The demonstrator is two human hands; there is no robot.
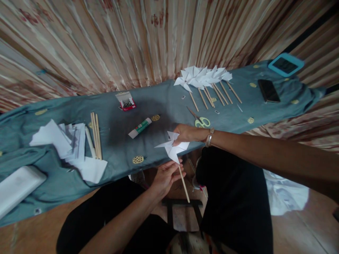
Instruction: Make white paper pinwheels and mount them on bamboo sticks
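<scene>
A white paper pinwheel [172,153] on a wooden stick [184,185] is held over the table's near edge, the stick slanting down toward my lap. My left hand [167,175] pinches the stick just below the paper blades. From the other side, my right hand [182,134] grips the pinwheel at its blades, with the thumb close to the dark pin at the centre. A bracelet circles my right wrist. Closest on the cloth are green-handled scissors [202,122] beyond my right hand and a glue stick [140,127] to the left.
Several finished pinwheels [201,77] lie in a row at the back. An open red box of pins [127,104] stands left of them. Paper sheets [92,169] and loose wooden sticks [96,135] are further left, near a white case [21,187]. At right lie a phone [268,90] and a blue-framed device [286,65].
</scene>
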